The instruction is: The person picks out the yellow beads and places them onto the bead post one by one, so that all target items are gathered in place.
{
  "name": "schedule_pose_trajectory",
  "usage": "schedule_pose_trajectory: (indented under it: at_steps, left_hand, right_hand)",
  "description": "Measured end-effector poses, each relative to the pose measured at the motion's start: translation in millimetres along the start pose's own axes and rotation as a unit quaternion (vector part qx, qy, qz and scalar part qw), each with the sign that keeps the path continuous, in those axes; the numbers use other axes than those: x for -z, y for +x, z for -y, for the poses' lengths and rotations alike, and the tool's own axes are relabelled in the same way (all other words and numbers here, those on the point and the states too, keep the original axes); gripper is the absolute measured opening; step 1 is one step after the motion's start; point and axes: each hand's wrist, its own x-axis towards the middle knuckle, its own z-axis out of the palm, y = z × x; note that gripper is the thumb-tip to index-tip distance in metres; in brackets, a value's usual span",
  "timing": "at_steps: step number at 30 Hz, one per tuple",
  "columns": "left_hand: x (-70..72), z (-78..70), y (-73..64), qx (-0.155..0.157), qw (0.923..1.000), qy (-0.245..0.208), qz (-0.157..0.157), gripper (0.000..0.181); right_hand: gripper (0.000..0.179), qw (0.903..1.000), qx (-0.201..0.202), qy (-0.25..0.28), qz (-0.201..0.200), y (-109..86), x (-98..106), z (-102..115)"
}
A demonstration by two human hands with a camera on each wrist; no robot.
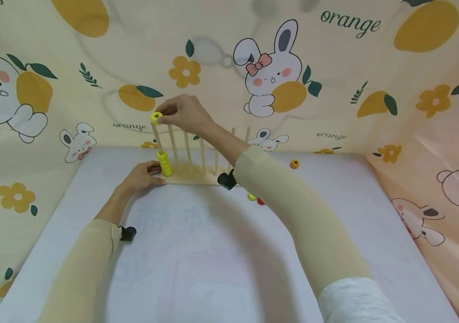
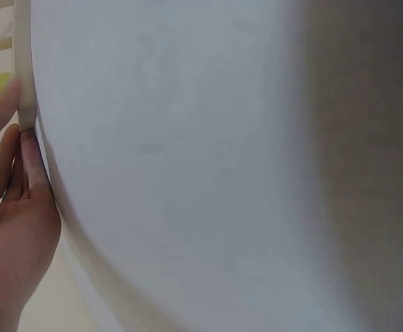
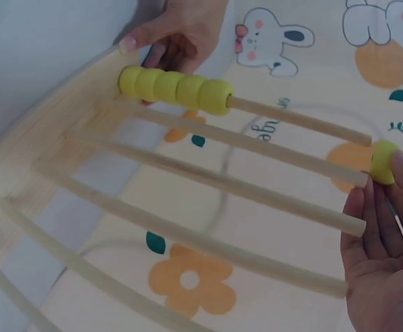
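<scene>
My right hand (image 1: 186, 114) pinches a yellow bead (image 1: 154, 119) between thumb and fingers at the top of the leftmost peg. In the right wrist view this bead (image 3: 382, 164) is right at the peg's tip. Lower on the same peg, several yellow beads (image 1: 164, 164) are stacked against the wooden base of a peg rack (image 1: 190, 176). My left hand (image 1: 140, 177) holds the left end of that base, its thumb along the front edge. In the left wrist view, the hand's fingers (image 2: 32, 162) are at the base's end.
Several bare wooden pegs (image 1: 202, 156) stand in a row to the right. An orange bead (image 1: 294, 166) lies on the white table (image 1: 197, 251) to the right. A yellow-green bead (image 1: 251, 197) and a red bead (image 1: 261, 202) show beside my right sleeve. A patterned cloth (image 1: 221, 80) hangs behind.
</scene>
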Motion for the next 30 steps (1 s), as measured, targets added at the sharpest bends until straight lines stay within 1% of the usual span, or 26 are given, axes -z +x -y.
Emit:
schedule_pose_trajectory:
  at_steps: [8,15,19,24,27,30]
  left_hand:
    - [-0.8,-0.1,-1.9,-0.001,1.0000,-0.001,0.003,0.079]
    - [-2.8,1.6,-1.5,0.007,0.9999,-0.008,0.003,0.081]
    - [-2.7,1.9,-2.0,0.003,0.9999,-0.009,0.004,0.080]
    - [-1.0,0.2,-2.5,-0.008,0.9999,-0.011,0.002,0.078]
    - [-0.5,-1.4,-2.8,-0.005,0.9999,-0.011,0.001,0.078]
    - [-0.5,-2.8,-3.0,-0.001,1.0000,-0.009,0.002,0.078]
  right_hand:
    - [0.026,0.9999,0.010,-0.004,0.010,5.5,-9,1]
    - [0.029,0.9994,-0.011,-0.003,0.033,4.8,-13,2]
    - [0.030,0.9991,-0.018,-0.001,0.039,5.0,-13,2]
    - [0.028,0.9994,-0.009,-0.011,0.031,5.2,-9,3]
    - [0.026,0.9997,-0.006,-0.014,0.021,3.9,-5,2]
    - [0.026,0.9999,-0.008,0.000,0.011,1.4,-1,-2]
